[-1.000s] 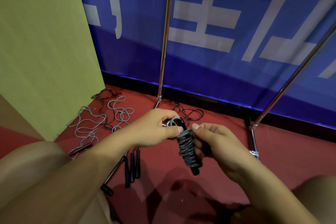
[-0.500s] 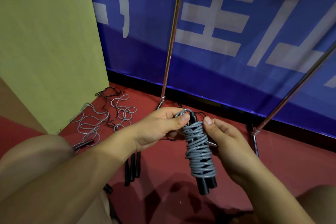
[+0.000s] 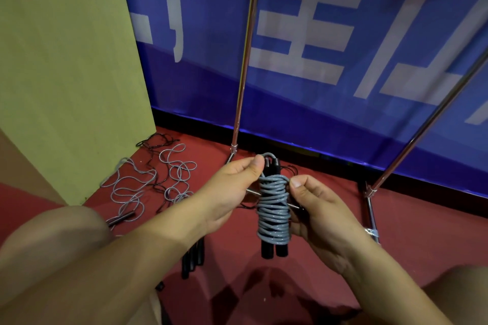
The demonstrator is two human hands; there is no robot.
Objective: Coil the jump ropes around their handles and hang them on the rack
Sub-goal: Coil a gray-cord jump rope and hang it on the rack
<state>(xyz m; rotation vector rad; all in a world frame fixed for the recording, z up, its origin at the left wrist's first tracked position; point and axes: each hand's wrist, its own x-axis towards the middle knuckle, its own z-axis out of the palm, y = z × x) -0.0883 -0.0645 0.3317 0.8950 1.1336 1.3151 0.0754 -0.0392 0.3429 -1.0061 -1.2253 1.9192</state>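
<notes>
A grey jump rope (image 3: 273, 208) is wound in many turns around its two black handles, which stand upright side by side in front of me. My left hand (image 3: 232, 187) pinches the rope's top loop above the coil. My right hand (image 3: 314, 208) grips the coil from the right, thumb on its upper turns. Behind them rise the chrome posts of the rack (image 3: 245, 55), one upright at centre and one slanting at the right. Its top bar is out of view.
Loose grey rope (image 3: 137, 187) and thin black rope (image 3: 158, 140) lie tangled on the red floor at the left, beside a green panel (image 3: 66, 74). More black handles (image 3: 194, 258) lie under my left forearm. A blue banner covers the wall behind.
The coiled rope has been lifted and turned upright, and it appears larger and closer. My left hand has shifted up to the top loop. The view has tilted slightly upward.
</notes>
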